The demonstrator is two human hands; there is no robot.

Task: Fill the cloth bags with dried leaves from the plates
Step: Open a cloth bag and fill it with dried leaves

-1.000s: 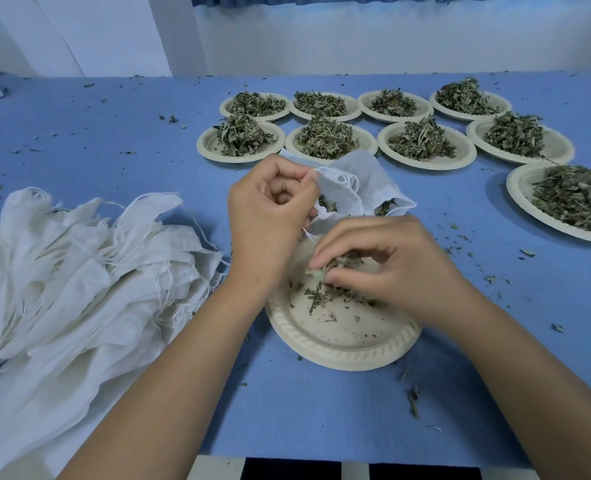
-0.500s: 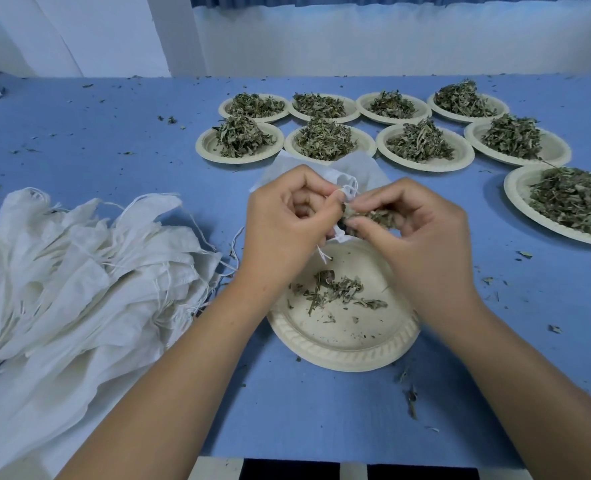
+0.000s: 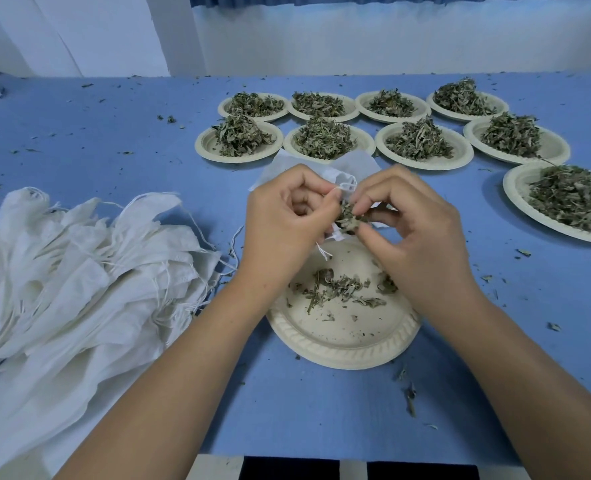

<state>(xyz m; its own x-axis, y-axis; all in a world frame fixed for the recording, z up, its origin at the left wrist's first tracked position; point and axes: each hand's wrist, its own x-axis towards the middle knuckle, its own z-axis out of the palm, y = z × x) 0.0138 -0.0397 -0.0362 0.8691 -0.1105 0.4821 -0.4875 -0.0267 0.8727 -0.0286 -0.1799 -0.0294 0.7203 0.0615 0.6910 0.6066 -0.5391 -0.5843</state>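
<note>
Left hand [image 3: 283,216] pinches the edge of a white cloth bag [image 3: 360,167], just above a nearly emptied plate [image 3: 342,355]. Right hand [image 3: 422,233], close beside it, pinches a tuft of dried leaves [image 3: 347,218] at the bag's mouth. On the blue table [image 3: 114,150], spare bags [image 3: 62,271] lie heaped at left and nine full plates [image 3: 422,161] sit farther back and right. A white wall [image 3: 391,39] stands behind.

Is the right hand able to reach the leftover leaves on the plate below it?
Probably yes. The leftover leaves lie uncovered on the near plate, just under the right hand. But that hand pinches a clump of leaves at the cloth bag, so it must drop those first.
</note>
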